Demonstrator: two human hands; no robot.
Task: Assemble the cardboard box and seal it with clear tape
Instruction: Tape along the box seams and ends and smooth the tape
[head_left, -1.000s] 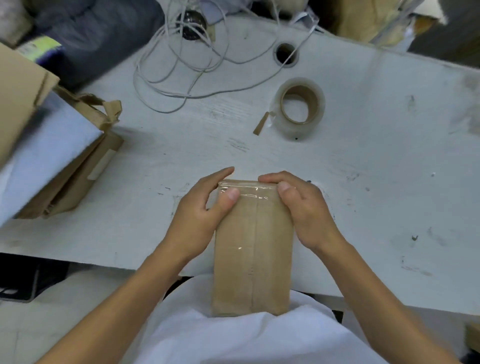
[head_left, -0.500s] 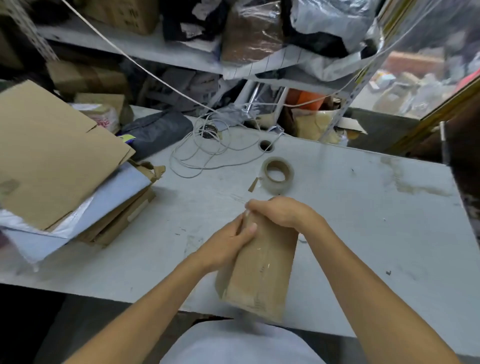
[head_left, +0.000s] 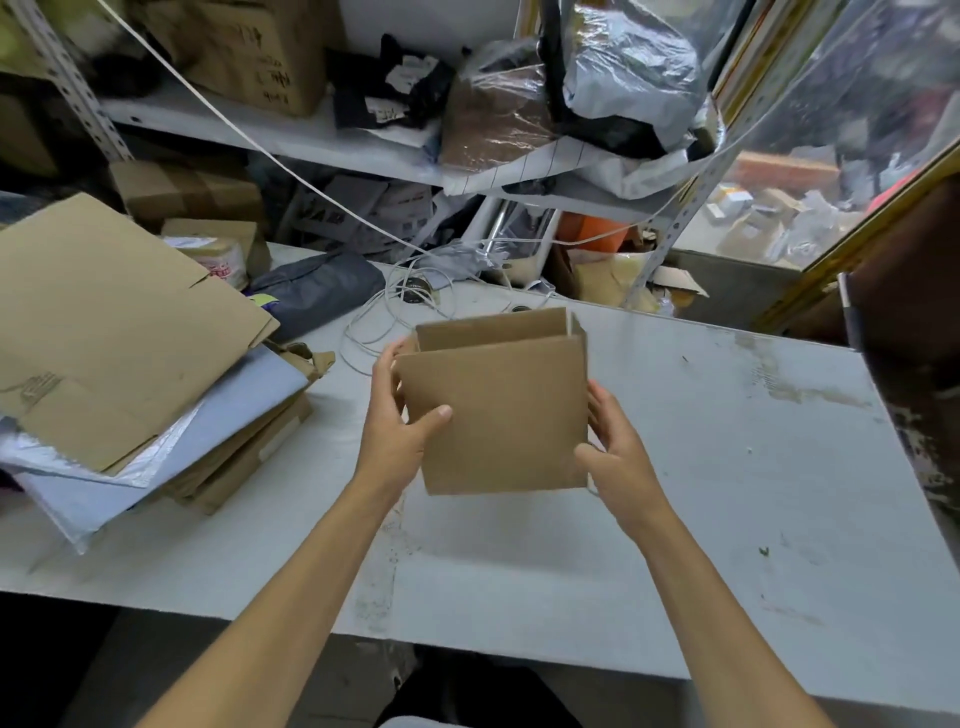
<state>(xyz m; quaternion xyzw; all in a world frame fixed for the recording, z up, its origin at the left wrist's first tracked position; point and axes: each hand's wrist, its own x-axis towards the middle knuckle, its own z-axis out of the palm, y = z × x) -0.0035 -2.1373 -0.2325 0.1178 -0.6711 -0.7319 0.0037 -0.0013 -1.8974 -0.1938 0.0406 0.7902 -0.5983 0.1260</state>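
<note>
Above the grey-white painted bench, both hands are holding the plain brown corrugated cardboard box clear of the surface, with its open end facing up and away from the person. The left hand is gripping the box's left edge, thumb lying across the near panel and the other fingers wrapping behind it; the right hand is gripping the lower right corner, thumb at the near face and fingers curling around the side. The box is standing squared up into its rectangular form, and the top flaps are standing upright and unfolded, so the upper end is plainly not yet closed. The underside is facing away from the camera, so whether it is taped cannot be told from this view. No roll of clear tape is showing anywhere on the bench; it may be hiding behind the raised box. By this evidence, forming appears done, while folding the top flaps and taping that seam are remaining. Left of the box, a stack of flattened brown cardboard sheets is lying on the bench, and a loose coil of white cord is lying behind it.
</note>
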